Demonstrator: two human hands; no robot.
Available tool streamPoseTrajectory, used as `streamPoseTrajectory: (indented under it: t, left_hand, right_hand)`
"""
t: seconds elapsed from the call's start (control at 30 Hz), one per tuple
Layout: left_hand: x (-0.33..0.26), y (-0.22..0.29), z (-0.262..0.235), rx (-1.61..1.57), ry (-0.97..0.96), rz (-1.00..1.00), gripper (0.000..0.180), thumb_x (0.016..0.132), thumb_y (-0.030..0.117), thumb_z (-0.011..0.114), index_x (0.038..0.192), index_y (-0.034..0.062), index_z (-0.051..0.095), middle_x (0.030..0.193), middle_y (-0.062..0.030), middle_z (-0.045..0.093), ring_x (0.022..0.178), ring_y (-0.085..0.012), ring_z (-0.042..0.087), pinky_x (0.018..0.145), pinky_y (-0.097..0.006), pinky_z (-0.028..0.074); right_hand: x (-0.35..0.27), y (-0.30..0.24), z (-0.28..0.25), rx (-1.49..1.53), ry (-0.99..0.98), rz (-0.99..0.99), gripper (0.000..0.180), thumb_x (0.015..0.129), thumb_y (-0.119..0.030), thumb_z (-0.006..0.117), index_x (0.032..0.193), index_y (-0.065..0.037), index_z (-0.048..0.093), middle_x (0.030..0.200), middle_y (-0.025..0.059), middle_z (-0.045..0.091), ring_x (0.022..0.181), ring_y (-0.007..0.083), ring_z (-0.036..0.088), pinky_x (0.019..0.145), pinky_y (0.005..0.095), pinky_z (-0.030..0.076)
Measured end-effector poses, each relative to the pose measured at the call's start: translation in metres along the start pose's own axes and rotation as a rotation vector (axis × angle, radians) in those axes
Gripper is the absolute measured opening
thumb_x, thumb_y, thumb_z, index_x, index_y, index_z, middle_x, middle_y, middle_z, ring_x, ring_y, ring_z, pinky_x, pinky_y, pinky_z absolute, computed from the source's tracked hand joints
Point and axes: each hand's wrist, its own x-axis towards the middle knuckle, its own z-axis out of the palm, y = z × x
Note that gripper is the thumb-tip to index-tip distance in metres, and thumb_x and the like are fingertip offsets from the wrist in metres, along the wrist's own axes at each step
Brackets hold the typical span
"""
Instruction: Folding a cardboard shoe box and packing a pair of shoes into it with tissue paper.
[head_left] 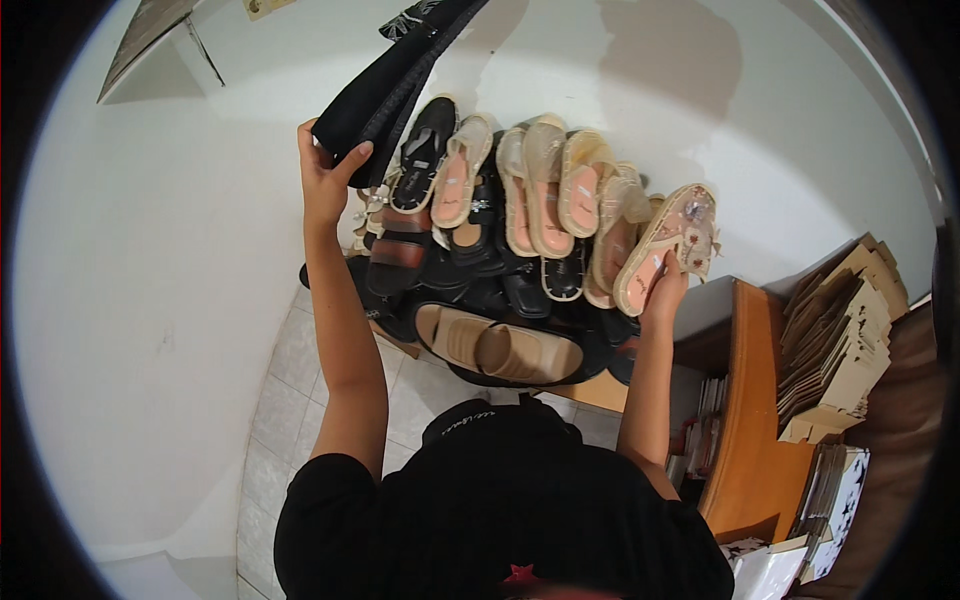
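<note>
White walls (150,290) span 9 to 1 o'clock, softly shadowed near 1; pale grey floor tiles (280,415) show at 8 o'clock; an orange-brown wooden cabinet (755,480) stands at 4 o'clock.

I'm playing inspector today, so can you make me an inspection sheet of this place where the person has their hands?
Surface: a wooden top, mostly hidden under shoes; only bits of its edge show.
Job's things: a pale decorated shoe and a long black thing, maybe cloth.
Clutter: black shoes, see-through beige shoes and tan slippers crowded close together.
Grippers: two bare hands; the left hand holds the black thing, the right hand holds the decorated shoe.
Cables: nothing seen.
Surroundings: white wall, tiled floor, and on the right an orange-brown cabinet with folded cardboard on it.
</note>
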Motion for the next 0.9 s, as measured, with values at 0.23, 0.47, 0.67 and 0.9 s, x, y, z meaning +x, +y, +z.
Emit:
streamPoseTrajectory:
  t: [0.23, 0.47, 0.67, 0.9]
  left_hand:
    - [0.015, -0.015, -0.008, -0.050, -0.122, 0.001, 0.052, 0.071, -0.004, 0.071, 0.110, 0.0041, 0.037, 0.099, -0.0123, 0.056, 0.089, -0.0171, 0.057, 0.077, -0.029, 0.050]
    - [0.002, -0.036, 0.039, -0.076, -0.206, 0.006, 0.056, 0.069, 0.004, 0.075, 0.110, 0.0027, 0.037, 0.099, -0.0126, 0.056, 0.084, -0.0177, 0.058, 0.080, -0.029, 0.049]
    - [-0.030, -0.058, 0.100, 0.168, -0.100, 0.032, 0.060, 0.065, 0.021, 0.079, 0.107, -0.0019, 0.042, 0.083, -0.0246, 0.061, 0.082, -0.0359, 0.062, 0.073, -0.039, 0.048]
    - [-0.052, -0.074, 0.117, 0.430, -0.174, -0.192, 0.069, 0.068, 0.029, 0.075, 0.116, -0.0004, 0.035, 0.100, -0.0268, 0.056, 0.091, -0.0393, 0.057, 0.077, -0.043, 0.044]
  right_hand:
    - [-0.027, 0.007, 0.046, -0.006, 0.111, -0.059, 0.018, 0.088, -0.014, 0.052, 0.099, -0.004, 0.042, 0.075, 0.0022, 0.055, 0.045, 0.0064, 0.046, 0.038, 0.0203, 0.038]
    - [-0.037, 0.005, 0.059, -0.006, 0.100, -0.097, 0.008, 0.087, -0.011, 0.051, 0.084, -0.007, 0.044, 0.064, -0.0001, 0.049, 0.035, 0.0048, 0.036, 0.028, 0.0191, 0.025]
    - [-0.032, 0.009, 0.049, 0.012, 0.131, -0.109, 0.010, 0.086, -0.009, 0.049, 0.093, -0.006, 0.043, 0.073, 0.0028, 0.053, 0.034, 0.0062, 0.037, 0.026, 0.0200, 0.026]
    - [-0.030, 0.007, 0.038, -0.041, 0.110, -0.080, 0.017, 0.086, -0.012, 0.051, 0.100, -0.005, 0.045, 0.078, 0.0017, 0.054, 0.041, 0.0059, 0.042, 0.033, 0.0196, 0.032]
